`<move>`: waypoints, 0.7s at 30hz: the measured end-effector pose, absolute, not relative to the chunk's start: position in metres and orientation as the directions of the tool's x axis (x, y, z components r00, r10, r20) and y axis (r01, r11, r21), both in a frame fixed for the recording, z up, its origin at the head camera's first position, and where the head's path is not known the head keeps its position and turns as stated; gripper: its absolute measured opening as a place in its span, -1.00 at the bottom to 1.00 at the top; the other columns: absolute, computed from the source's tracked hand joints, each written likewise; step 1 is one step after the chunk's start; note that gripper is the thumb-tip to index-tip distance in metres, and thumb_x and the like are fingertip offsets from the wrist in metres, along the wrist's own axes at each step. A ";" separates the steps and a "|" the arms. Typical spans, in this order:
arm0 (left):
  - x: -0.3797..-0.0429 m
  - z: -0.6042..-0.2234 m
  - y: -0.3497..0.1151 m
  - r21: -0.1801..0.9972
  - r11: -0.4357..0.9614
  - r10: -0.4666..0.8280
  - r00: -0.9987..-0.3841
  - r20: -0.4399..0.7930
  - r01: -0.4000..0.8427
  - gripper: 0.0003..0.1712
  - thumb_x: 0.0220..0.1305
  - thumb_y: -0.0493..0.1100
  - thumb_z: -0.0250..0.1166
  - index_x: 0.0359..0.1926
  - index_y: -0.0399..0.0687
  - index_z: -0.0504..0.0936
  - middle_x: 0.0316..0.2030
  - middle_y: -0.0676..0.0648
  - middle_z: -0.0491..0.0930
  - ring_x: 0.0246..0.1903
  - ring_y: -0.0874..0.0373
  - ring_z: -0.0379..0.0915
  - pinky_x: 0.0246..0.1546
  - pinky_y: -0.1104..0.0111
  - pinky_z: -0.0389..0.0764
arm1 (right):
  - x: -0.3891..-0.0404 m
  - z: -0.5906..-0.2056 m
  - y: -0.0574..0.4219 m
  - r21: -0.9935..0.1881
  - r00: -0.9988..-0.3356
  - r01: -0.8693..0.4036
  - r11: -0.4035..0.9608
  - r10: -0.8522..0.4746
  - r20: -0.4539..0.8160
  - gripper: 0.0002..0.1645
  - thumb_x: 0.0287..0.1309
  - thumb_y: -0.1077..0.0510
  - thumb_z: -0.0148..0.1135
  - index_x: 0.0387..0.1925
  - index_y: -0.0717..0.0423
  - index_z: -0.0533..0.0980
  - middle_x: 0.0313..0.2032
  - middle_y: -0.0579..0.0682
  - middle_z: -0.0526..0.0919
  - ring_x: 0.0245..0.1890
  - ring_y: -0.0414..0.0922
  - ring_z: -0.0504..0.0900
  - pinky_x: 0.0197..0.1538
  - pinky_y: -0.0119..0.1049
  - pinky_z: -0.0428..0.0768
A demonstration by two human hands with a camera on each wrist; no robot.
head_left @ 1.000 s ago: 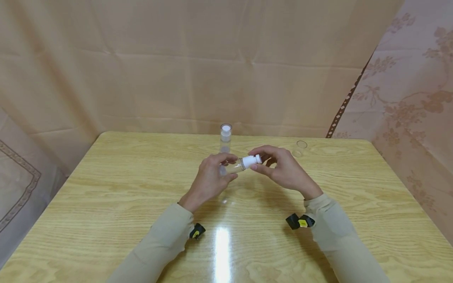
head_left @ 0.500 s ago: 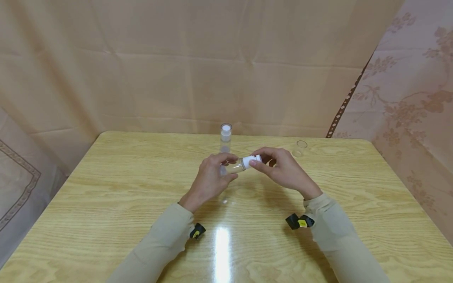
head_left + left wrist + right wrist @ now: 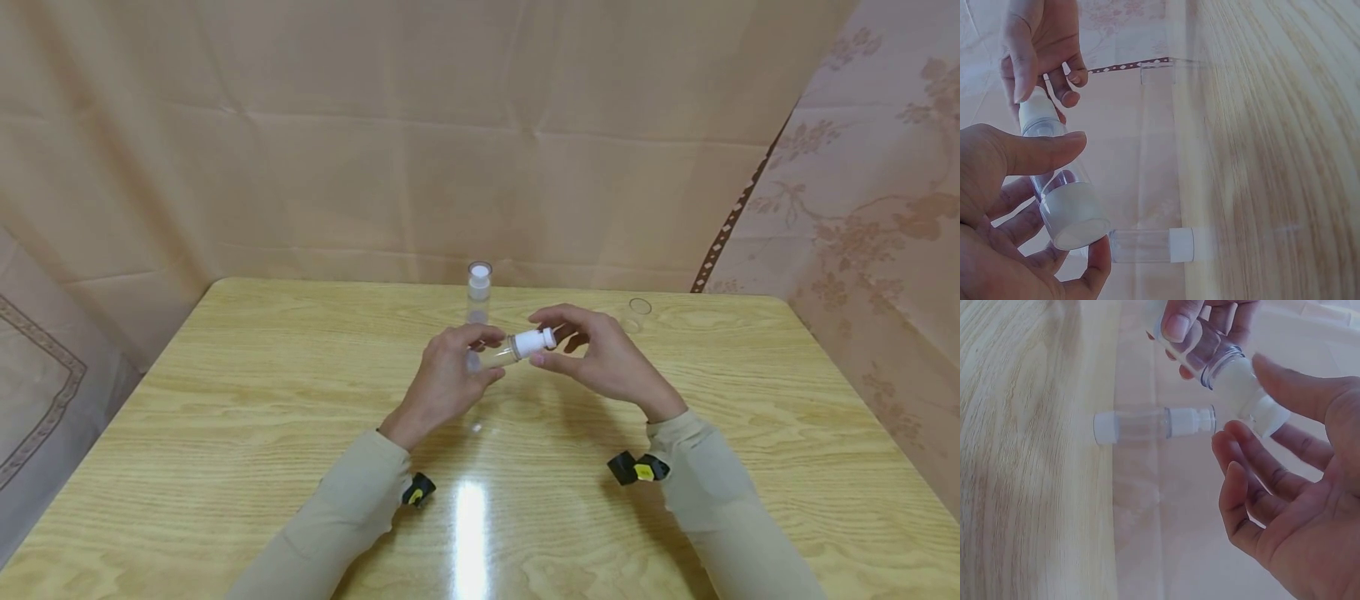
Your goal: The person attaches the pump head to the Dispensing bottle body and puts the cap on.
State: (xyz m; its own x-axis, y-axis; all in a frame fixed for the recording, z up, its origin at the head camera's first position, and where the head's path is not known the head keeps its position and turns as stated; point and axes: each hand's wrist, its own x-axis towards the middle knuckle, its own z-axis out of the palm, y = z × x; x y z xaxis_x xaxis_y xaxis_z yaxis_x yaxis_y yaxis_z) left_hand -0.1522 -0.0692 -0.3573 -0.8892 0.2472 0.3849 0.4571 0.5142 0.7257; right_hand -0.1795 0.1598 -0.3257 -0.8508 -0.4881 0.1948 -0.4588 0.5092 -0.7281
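Note:
In the head view my left hand (image 3: 450, 367) grips a clear pump bottle (image 3: 501, 357) by its body, tilted above the table. Its white pump top (image 3: 534, 342) points right, toward my right hand (image 3: 600, 354). In the right wrist view the right thumb (image 3: 1297, 390) and fingers lie loosely spread around the white collar and nozzle, not closed on them. The left wrist view shows the left thumb (image 3: 1047, 153) across the bottle and the white base (image 3: 1075, 215) facing the camera. Behind the hands stands a second pump bottle (image 3: 478, 292), upright and capped.
A clear cap (image 3: 637, 312) stands at the back right of the wooden table (image 3: 262, 400). A beige curtain (image 3: 375, 150) hangs behind the table's back edge, and a floral cloth (image 3: 885, 217) hangs at the right.
Half a second ago the right thumb lay across the white pump top; now it has drawn off and the fingers have spread. The left hand and bottle have hardly moved.

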 end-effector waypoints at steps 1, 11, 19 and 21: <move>-0.152 -0.357 -0.069 0.726 0.515 0.247 -0.890 0.384 0.456 -0.53 0.02 -0.40 0.58 0.01 -0.25 0.69 -0.08 -0.15 0.72 -0.09 -0.11 0.62 0.00 0.03 0.59 | -0.180 -0.326 0.160 -0.733 -0.846 -0.465 0.497 -0.495 0.200 -0.47 0.18 0.16 0.49 0.17 0.13 0.57 -0.02 0.02 0.69 -0.12 -0.01 0.63 -0.02 0.00 0.61; -0.151 -0.357 -0.069 0.728 0.514 0.251 -0.891 0.379 0.454 -0.53 0.03 -0.40 0.57 0.01 -0.26 0.69 -0.08 -0.14 0.72 -0.09 -0.12 0.62 0.00 0.03 0.59 | -0.179 -0.327 0.160 -0.731 -0.815 -0.513 0.450 -0.522 0.250 -0.55 0.18 0.27 0.45 0.12 0.13 0.61 0.05 0.05 0.68 -0.10 -0.01 0.62 -0.06 0.00 0.62; -0.152 -0.358 -0.069 0.724 0.516 0.255 -0.889 0.380 0.458 -0.52 0.02 -0.40 0.58 0.01 -0.26 0.69 -0.09 -0.15 0.72 -0.09 -0.16 0.61 0.00 0.01 0.58 | -0.179 -0.327 0.158 -0.731 -0.817 -0.506 0.458 -0.527 0.235 -0.60 0.20 0.30 0.43 0.09 0.15 0.63 0.00 0.01 0.69 -0.13 -0.02 0.60 -0.07 -0.04 0.61; -0.151 -0.358 -0.069 0.720 0.520 0.255 -0.888 0.382 0.459 -0.53 0.02 -0.40 0.58 0.01 -0.26 0.69 -0.09 -0.14 0.72 -0.10 -0.15 0.61 -0.01 0.01 0.58 | -0.180 -0.327 0.158 -0.727 -0.818 -0.505 0.465 -0.527 0.232 -0.60 0.21 0.30 0.42 0.09 0.16 0.62 -0.03 0.00 0.69 -0.15 -0.04 0.60 -0.08 -0.06 0.61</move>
State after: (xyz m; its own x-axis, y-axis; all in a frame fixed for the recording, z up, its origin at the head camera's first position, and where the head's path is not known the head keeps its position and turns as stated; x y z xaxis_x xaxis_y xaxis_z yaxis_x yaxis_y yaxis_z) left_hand -0.1514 -0.0694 -0.3580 -0.8883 0.2553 0.3817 0.4590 0.5200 0.7203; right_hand -0.1796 0.1579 -0.3271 -0.8176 -0.5271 0.2316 -0.5054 0.4646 -0.7271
